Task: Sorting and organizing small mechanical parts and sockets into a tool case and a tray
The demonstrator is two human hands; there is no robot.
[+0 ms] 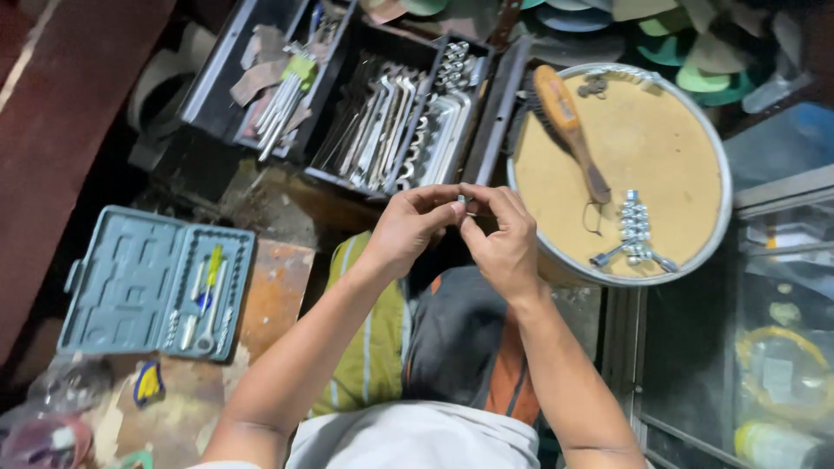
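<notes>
Hands: my left hand (408,227) and right hand (502,243) met fingertip to fingertip, pinching a small metal piece (461,201), too tiny to identify.
Toolbox (382,113): wrenches, at twelve o'clock.
Drum lid (643,148): brush (569,126), bolts (634,227), at two o'clock.
Socket case (156,282): at nine o'clock.

Whatever the hands (460,230) pinch (something tiny) is hidden by fingertips.

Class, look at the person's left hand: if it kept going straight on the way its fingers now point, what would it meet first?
The left hand points rightward, so it would meet the right hand at once; their fingertips already pinch together around something too small to identify. Beyond that lies the round drum lid, though depth is unclear.
</notes>
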